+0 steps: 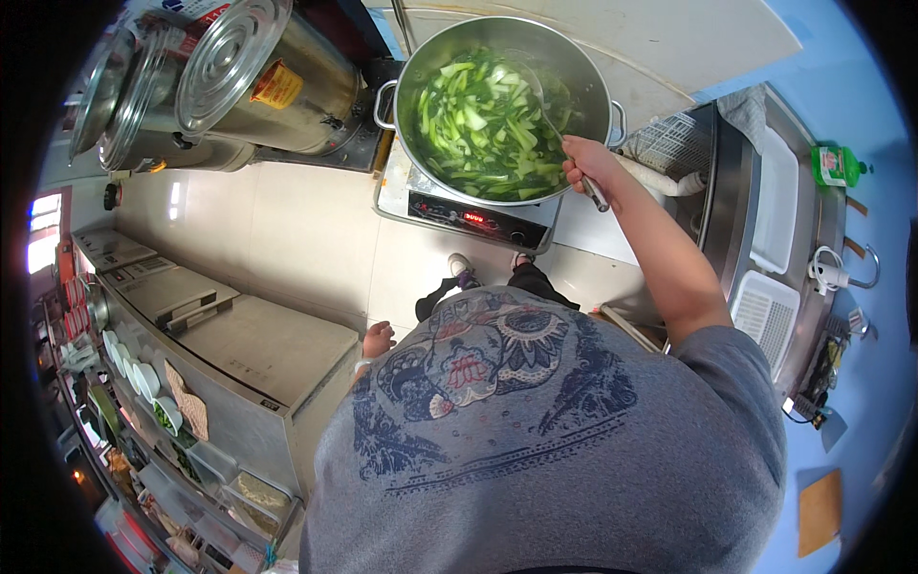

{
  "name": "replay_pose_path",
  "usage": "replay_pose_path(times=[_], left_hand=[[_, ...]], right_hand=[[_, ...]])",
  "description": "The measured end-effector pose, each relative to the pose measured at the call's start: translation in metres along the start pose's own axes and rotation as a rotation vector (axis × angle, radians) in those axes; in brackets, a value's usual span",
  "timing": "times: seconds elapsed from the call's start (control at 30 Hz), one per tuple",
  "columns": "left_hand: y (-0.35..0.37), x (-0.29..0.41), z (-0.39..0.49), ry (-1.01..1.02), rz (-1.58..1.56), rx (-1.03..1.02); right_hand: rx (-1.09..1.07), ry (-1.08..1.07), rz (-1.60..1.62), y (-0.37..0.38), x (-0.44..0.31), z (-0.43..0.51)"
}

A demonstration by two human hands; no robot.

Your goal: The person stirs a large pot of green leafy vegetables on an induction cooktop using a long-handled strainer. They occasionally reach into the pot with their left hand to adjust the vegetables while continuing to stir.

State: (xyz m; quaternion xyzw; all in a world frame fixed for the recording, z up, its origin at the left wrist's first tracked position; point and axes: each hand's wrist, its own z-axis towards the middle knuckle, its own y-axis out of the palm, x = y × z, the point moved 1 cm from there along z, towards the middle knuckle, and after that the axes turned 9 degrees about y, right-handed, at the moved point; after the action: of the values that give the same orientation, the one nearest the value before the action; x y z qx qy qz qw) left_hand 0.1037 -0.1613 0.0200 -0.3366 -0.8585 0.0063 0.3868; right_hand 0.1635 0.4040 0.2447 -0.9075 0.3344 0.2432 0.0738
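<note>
My right hand (pixel 589 166) grips the handle of a metal ladle (pixel 551 126), whose bowl end dips among chopped leafy greens (pixel 480 122). The greens lie in liquid inside a large two-handled metal pot (pixel 602 79). Under the pot is an induction cooker (pixel 477 219) with a lit red display. Low at my left side hangs my left hand (pixel 379 339), fingers loosely curled and partly apart, holding nothing that I can see. The ladle's bowl is mostly hidden by the greens.
Tall lidded metal barrels (pixel 308 79) stand left of the pot. A sink counter (pixel 746 194) with a white basket (pixel 767 316) and a green bottle (pixel 835 166) runs along the right. At left is a steel counter (pixel 265 344) bearing bowls and food containers.
</note>
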Motion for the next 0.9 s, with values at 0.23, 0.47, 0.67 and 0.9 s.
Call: replay_pose_path(times=[0.23,0.47,0.67,0.9], left_hand=[[-0.015,-0.083,0.031,0.006,0.063,-0.105],[-0.016,-0.041,0.02,0.027,0.365,-0.015],[-0.012,-0.02,0.012,-0.005,0.249,-0.02],[-0.012,-0.024,0.011,0.055,0.346,-0.041]], right_hand=[[0.118,-0.322,-0.719,0.008,0.013,-0.038],[0.075,-0.427,-0.868,-0.009,0.031,-0.077],[0.457,-0.748,-1.082,-0.051,0.036,-0.071],[0.64,-0.674,-1.136,-0.053,0.003,-0.029]])
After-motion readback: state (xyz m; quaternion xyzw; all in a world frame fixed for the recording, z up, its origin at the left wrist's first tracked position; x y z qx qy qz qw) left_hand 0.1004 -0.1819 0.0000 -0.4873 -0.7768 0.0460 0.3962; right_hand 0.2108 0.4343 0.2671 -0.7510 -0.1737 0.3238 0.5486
